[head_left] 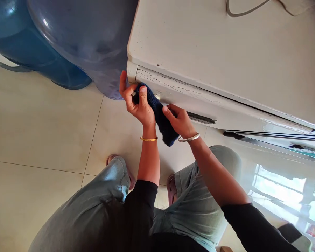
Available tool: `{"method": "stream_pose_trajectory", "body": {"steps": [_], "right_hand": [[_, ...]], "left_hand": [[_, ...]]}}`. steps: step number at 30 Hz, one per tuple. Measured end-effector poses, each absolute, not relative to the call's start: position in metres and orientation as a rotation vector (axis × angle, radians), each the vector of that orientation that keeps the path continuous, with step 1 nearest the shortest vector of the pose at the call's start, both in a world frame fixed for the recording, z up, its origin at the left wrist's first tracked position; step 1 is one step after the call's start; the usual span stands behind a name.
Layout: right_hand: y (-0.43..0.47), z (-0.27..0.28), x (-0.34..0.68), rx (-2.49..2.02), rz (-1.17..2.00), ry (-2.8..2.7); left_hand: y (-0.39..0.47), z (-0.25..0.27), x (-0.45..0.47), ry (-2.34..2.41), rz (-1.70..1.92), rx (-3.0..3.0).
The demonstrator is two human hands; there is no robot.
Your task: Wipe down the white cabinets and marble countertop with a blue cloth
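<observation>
A dark navy, fuzzy cloth (161, 117) stretches between my two hands in front of a white cabinet's drawer front (178, 87). My left hand (139, 101) grips its upper end near the drawer's left corner, thumb on top and some fingers raised. Lower down, my right hand (180, 120) pinches the cloth's edge between thumb and fingers, and the loose end hangs below. Beside my right hand, a dark handle (202, 118) shows on the cabinet front. A small pale spot, perhaps a knob, peeks out behind the cloth; I cannot make it out.
The white cabinet top (212, 52) spreads above, with a grey cable (236, 14) at its far edge. Large blue water jugs (81, 31) stand close at left. Pale floor tiles (39, 129) lie below, and my bent knees flank my arms. At right is a glossy surface (280, 182) reflecting windows.
</observation>
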State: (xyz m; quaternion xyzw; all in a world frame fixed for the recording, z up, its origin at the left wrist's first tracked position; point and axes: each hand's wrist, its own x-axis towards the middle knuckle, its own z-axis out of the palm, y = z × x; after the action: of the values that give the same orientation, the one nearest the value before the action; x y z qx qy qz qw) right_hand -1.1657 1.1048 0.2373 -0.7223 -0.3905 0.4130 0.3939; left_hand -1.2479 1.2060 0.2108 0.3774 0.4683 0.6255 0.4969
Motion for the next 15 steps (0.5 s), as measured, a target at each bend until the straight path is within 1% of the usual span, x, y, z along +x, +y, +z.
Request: {"method": "stream_pose_trajectory", "body": {"steps": [5, 9, 15], "right_hand": [[1.121, 0.23, -1.182, -1.691, 1.123, -0.877], [1.12, 0.227, -1.182, -1.688, 1.146, -0.803], [1.121, 0.226, -1.181, -1.698, 1.194, -0.751]], "left_hand": [[1.212, 0.205, -1.242, 1.158, 1.525, 0.933], [1.209, 0.202, -1.236, 1.205, 1.605, 0.916], [1.201, 0.206, -1.235, 1.153, 1.659, 0.869]]}}
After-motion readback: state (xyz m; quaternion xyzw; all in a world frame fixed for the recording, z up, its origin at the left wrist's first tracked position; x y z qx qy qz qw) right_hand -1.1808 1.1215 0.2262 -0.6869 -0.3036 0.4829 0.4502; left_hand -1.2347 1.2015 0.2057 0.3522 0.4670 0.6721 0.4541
